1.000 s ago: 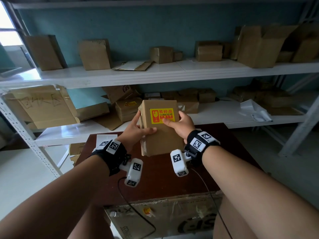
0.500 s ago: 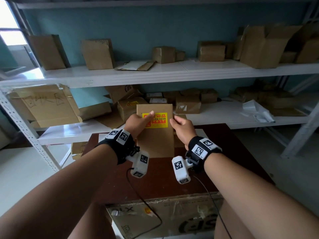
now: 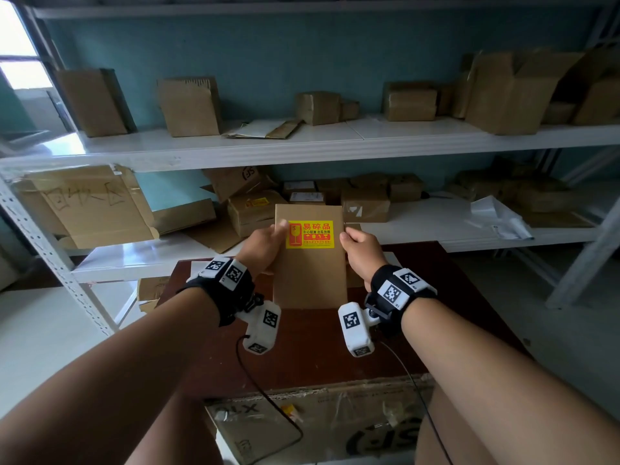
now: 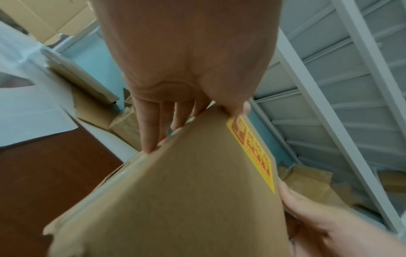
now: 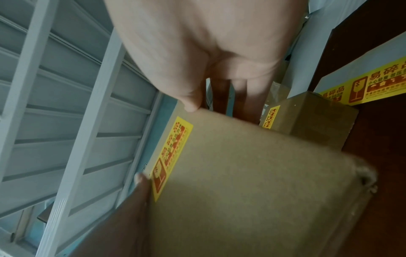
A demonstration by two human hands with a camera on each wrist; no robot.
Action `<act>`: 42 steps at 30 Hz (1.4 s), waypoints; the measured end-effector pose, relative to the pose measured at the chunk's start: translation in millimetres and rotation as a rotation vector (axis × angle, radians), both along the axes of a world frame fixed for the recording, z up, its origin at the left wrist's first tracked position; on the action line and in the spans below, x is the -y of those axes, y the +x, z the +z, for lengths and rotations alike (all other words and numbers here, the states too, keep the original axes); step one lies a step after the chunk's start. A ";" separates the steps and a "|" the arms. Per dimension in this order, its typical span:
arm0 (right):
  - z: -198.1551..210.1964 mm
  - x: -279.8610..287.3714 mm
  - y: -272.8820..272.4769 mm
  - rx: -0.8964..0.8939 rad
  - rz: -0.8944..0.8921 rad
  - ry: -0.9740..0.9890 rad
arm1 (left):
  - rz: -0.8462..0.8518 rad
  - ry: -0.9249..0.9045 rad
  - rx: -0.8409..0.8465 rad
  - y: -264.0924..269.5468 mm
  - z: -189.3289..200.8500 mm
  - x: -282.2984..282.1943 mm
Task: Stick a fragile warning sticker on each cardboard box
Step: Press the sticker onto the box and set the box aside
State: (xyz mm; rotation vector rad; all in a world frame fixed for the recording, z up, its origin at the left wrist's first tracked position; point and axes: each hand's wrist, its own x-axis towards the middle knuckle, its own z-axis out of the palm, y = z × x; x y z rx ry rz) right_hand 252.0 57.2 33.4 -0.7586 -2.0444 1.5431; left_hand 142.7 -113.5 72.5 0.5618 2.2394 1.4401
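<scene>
A flat brown cardboard box [image 3: 310,273] is held upright above the dark red table [image 3: 322,347], its broad face toward me. A yellow and red fragile sticker [image 3: 310,234] sits flat across its upper part. My left hand [image 3: 265,245] grips the box's left edge, thumb on the front beside the sticker [image 4: 256,149] and fingers [image 4: 151,125] behind. My right hand [image 3: 360,251] grips the right edge, thumb at the front corner [image 5: 191,104], fingers behind the box [image 5: 252,182]. A strip of spare fragile stickers [image 5: 371,83] lies on the table at right.
White metal shelving [image 3: 302,146] stands behind the table, loaded with several cardboard boxes [image 3: 191,107]. A small stickered box [image 5: 307,118] stands on the table behind the held one, another stickered box [image 3: 256,213] on the lower shelf. A large flattened carton [image 3: 322,421] lies near me.
The box turned from an angled view to face me squarely and came slightly lower. My right hand slid off the sticker to the box's right edge; the left thumb moved beside the sticker.
</scene>
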 end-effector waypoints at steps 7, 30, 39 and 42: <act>-5.4 1.4 -3.3 -0.007 0.041 0.053 | -0.010 -0.023 -0.036 2.9 -4.9 0.4; -2.3 4.7 0.4 0.126 0.050 0.225 | -0.121 0.145 0.133 4.1 -16.9 8.8; -5.3 3.1 -3.3 0.118 0.021 0.032 | -0.231 0.114 0.138 -14.7 -34.6 20.3; -4.6 0.8 -7.7 0.211 -0.028 0.093 | -0.288 0.118 0.122 -14.7 -39.8 16.0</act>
